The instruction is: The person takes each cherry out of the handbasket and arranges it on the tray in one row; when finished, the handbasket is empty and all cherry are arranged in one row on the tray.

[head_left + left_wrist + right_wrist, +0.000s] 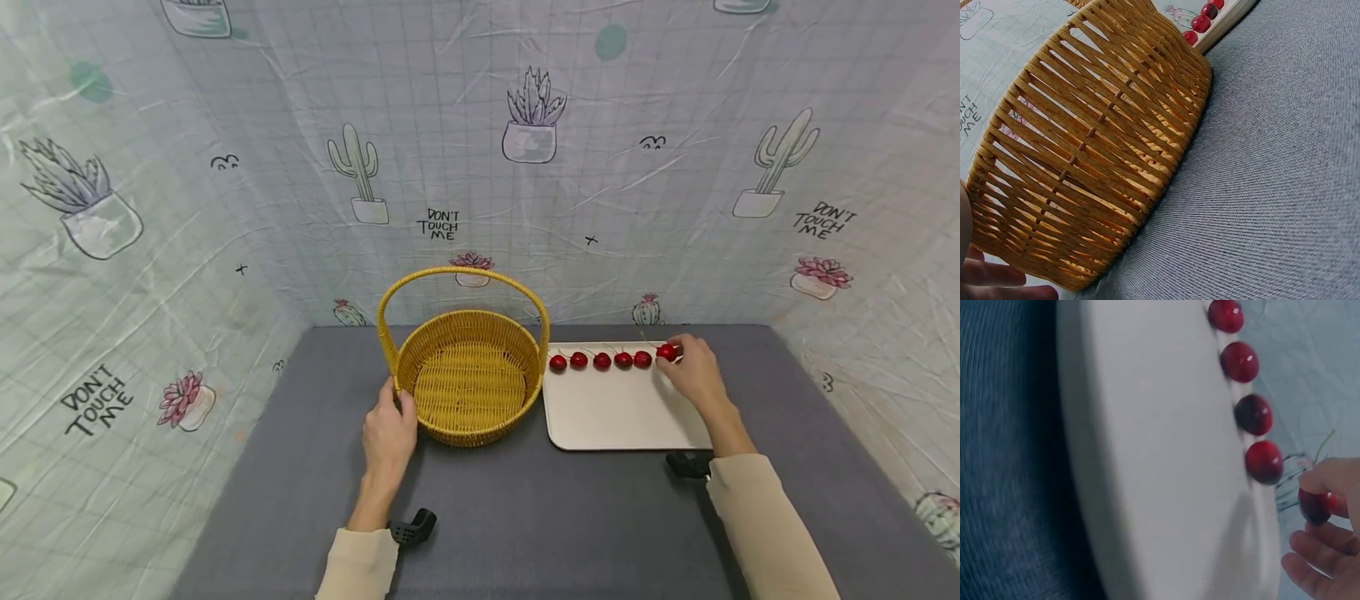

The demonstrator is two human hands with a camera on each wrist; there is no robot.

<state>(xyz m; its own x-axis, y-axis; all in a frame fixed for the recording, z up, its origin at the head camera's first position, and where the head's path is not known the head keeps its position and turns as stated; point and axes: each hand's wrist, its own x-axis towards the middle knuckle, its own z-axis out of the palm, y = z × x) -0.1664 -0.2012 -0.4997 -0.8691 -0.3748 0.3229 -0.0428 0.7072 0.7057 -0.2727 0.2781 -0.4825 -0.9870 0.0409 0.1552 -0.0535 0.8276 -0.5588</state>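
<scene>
My right hand (693, 375) pinches a red cherry (666, 352) between thumb and fingers over the far right part of the white tray (630, 417). In the right wrist view, this cherry (1314, 506) has its green stem pointing up. Several more cherries (602, 362) form a row along the tray's far edge, left of the held one. At the near left side of a round yellow wicker basket (468, 437), my left hand (390, 433) grips the rim. The basket's inside shows only its woven bottom. In the left wrist view, fingertips (997, 275) appear beside the basket's wall.
A grey cloth-covered table (525, 517) lies under everything. The basket's tall arched handle (465, 271) stands upright. Tray and basket are side by side, nearly touching. A printed curtain (450, 125) hangs behind and on both sides.
</scene>
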